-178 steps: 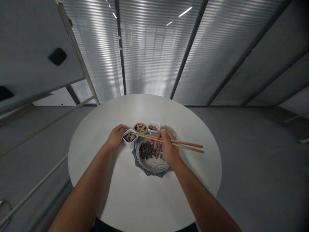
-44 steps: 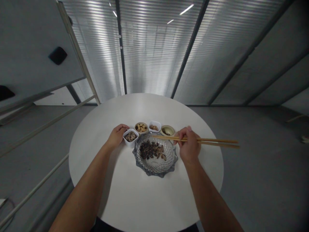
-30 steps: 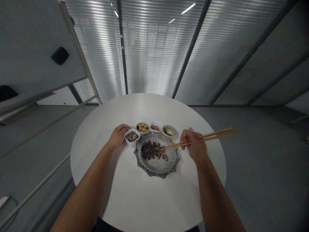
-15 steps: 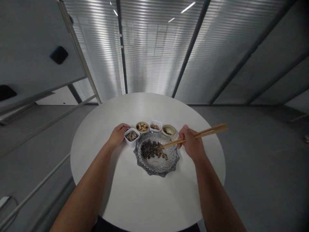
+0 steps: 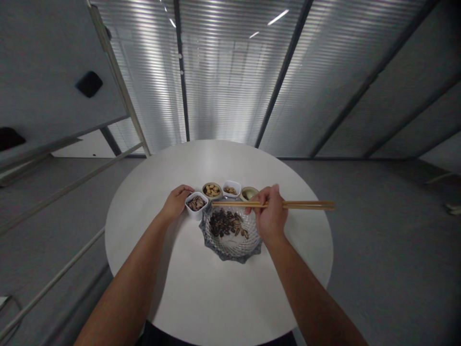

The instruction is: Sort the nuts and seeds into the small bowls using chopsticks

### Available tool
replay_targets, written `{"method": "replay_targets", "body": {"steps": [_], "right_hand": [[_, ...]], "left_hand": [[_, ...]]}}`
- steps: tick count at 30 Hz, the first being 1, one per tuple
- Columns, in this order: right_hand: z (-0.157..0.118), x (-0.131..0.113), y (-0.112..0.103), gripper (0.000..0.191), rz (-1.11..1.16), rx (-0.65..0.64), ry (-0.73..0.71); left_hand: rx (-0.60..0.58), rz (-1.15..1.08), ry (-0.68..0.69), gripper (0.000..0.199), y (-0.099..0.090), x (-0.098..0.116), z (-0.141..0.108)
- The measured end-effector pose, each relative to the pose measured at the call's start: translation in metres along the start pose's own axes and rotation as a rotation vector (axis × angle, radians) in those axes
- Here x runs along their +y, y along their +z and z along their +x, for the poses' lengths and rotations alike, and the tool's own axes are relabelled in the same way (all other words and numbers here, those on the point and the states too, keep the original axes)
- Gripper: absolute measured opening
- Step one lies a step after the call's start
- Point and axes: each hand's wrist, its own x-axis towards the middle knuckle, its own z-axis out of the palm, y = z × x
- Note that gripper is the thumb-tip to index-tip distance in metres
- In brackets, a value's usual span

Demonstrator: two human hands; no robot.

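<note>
My left hand (image 5: pixel 177 201) is closed against the left side of a small white bowl (image 5: pixel 196 215) of striped sunflower seeds, fingers at its rim. In my right hand (image 5: pixel 271 211) is a pair of wooden chopsticks (image 5: pixel 309 205), held level, their tips close to the white bowl's right edge. I cannot make out anything between the tips. Below them stands a scalloped glass bowl (image 5: pixel 232 253), with dark seeds (image 5: pixel 221 223) at its left and middle and several striped seeds (image 5: pixel 245 233) toward the right. My right hand covers part of its right rim.
Behind the glass bowl are a round bowl of tan nuts (image 5: pixel 212 190), a white square bowl (image 5: pixel 231 184) of brown nuts, and a beige bowl (image 5: pixel 249 192) partly hidden by my right hand. All stand on a round white table (image 5: pixel 201 293). A whiteboard frame (image 5: pixel 118 81) is at left.
My right hand has moved left, carrying the chopsticks from the seeds in the glass bowl up to the white bowl's edge; they now lie level. My left hand has stayed put.
</note>
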Motion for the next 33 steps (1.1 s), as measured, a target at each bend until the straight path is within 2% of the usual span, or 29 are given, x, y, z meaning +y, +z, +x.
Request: {"method": "replay_targets", "body": {"steps": [7, 12, 16, 20, 24, 33], "right_hand": [[-0.008, -0.002, 0.027, 0.05, -0.026, -0.048, -0.051], [-0.008, 0.002, 0.03, 0.045, -0.064, -0.201, -0.013], [-0.002, 0.005, 0.018, 0.04, -0.031, -0.236, 0.007], [0.01, 0.004, -0.006, 0.042, 0.002, -0.208, 0.016], [0.018, 0.001, -0.025, 0.044, -0.071, -0.242, 0.032], [0.013, 0.007, -0.034, 0.052, -0.33, -0.379, 0.01]], "left_hand": [[0.012, 0.034, 0.007, 0.018, -0.002, 0.004, -0.001], [0.01, 0.036, 0.027, 0.018, -0.003, 0.004, 0.001], [0.004, 0.029, 0.023, 0.018, -0.003, 0.0, 0.004], [-0.009, -0.001, 0.0, 0.019, -0.002, -0.004, 0.006], [-0.01, -0.018, -0.01, 0.02, -0.002, -0.007, 0.007], [-0.019, -0.01, 0.005, 0.02, -0.002, -0.006, 0.007]]}}
